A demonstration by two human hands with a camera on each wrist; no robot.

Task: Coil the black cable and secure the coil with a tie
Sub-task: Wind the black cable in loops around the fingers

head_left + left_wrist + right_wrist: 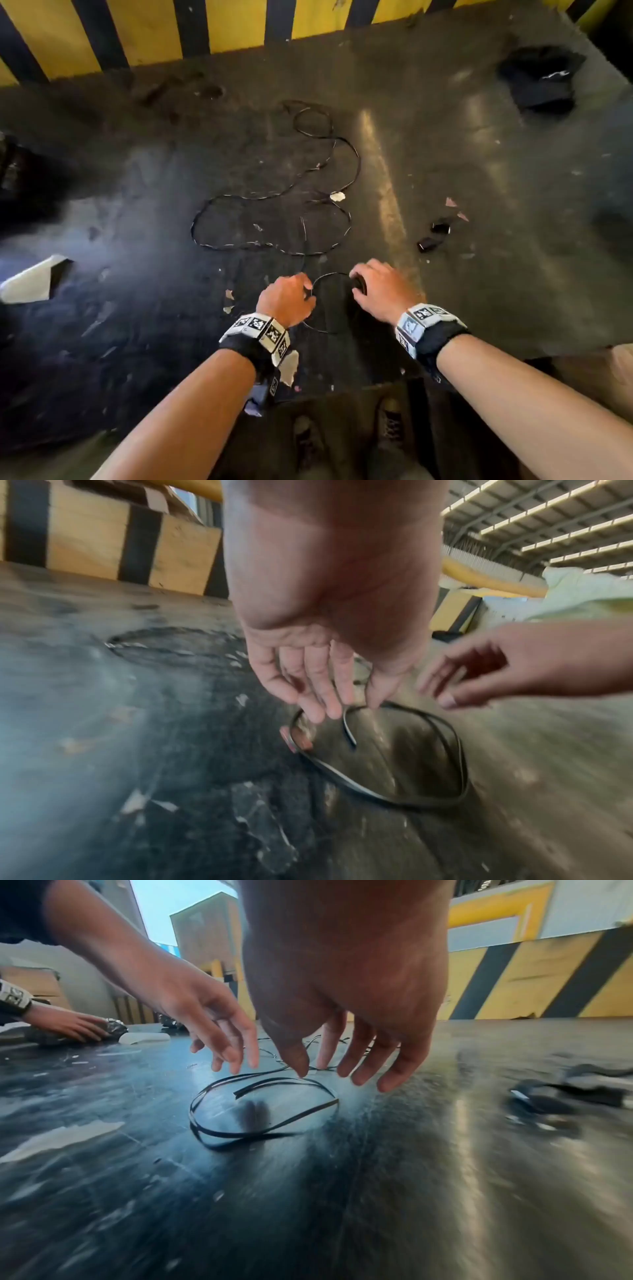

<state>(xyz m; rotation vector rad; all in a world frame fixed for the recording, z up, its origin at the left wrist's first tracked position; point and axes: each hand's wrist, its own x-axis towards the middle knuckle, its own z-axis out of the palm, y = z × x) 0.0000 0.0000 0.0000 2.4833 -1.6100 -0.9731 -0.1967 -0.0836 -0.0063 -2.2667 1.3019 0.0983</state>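
Note:
The black cable (356,161) sprawls in loose loops across the dark tabletop (137,205). Its near end forms a small flat coil (322,277) between my hands. My left hand (310,291) is at the coil's left side, fingers straight and pointing down, fingertips (375,700) touching the cable's raised strand; the free end (352,744) sticks into the ring. My right hand (358,284) hangs over the coil's far right edge with fingers spread and holds nothing; its thumb tip (301,1070) meets the cable. Small black strap pieces (433,236), possibly ties, lie to the right.
A yellow-and-black striped barrier (154,34) runs along the far edge. A black cloth bundle (544,78) sits at the back right, and a white paper scrap (30,281) at the left. Another person's hand (68,1026) works at the far left. The near table edge (342,387) lies by my shoes.

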